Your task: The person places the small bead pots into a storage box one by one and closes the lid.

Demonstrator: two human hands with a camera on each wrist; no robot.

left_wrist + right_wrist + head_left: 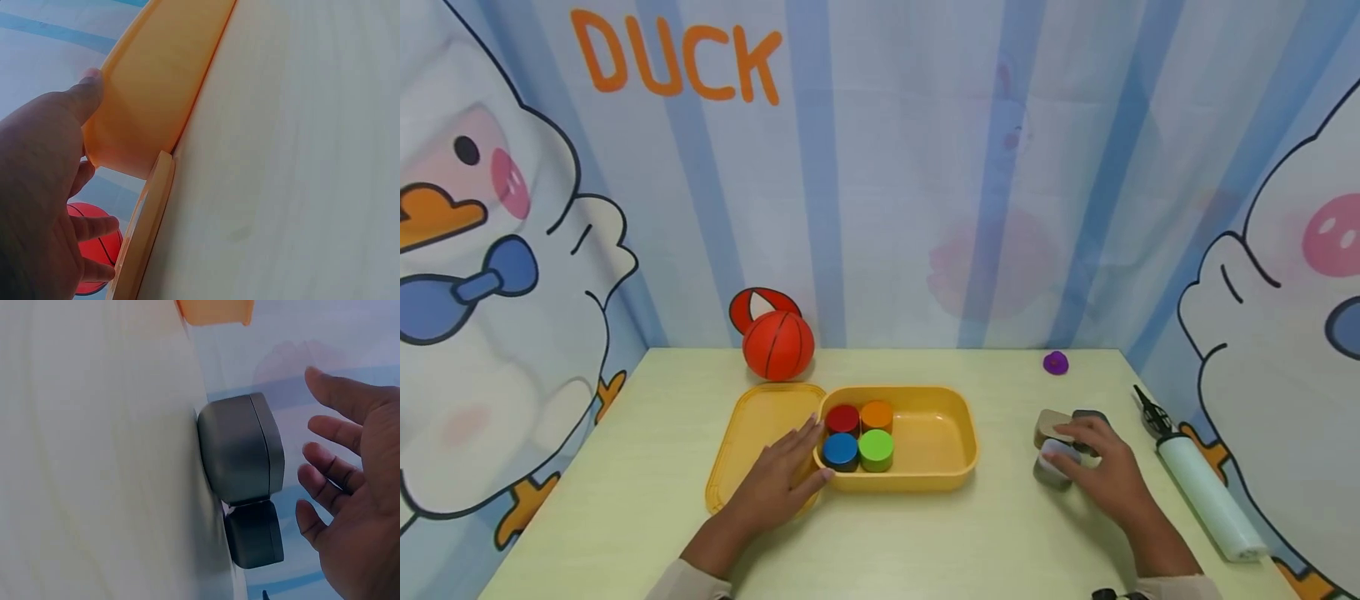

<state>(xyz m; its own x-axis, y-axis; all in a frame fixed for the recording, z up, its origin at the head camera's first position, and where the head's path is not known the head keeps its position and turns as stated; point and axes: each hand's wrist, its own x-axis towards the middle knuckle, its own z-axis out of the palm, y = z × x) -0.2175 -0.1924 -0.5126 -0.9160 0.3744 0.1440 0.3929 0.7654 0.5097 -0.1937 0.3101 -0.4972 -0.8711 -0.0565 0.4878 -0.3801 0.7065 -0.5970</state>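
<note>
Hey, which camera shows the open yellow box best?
The head view: it shows the yellow box almost whole, with its inside visible. The left wrist view shows only its outer side, cut off by the frame, with the left hand at its rim; the right wrist view catches just a bit.

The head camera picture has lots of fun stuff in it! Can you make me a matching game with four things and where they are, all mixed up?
Things:
1. Red ball
2. Blue round piece
3. Pale green pump
4. Right hand

Places:
A. Over the small lidded boxes
B. Behind the flat yellow tray
C. Near the right edge of the table
D. In the yellow box, beside the bright green piece

Right pairs: 1-B, 2-D, 3-C, 4-A
</note>
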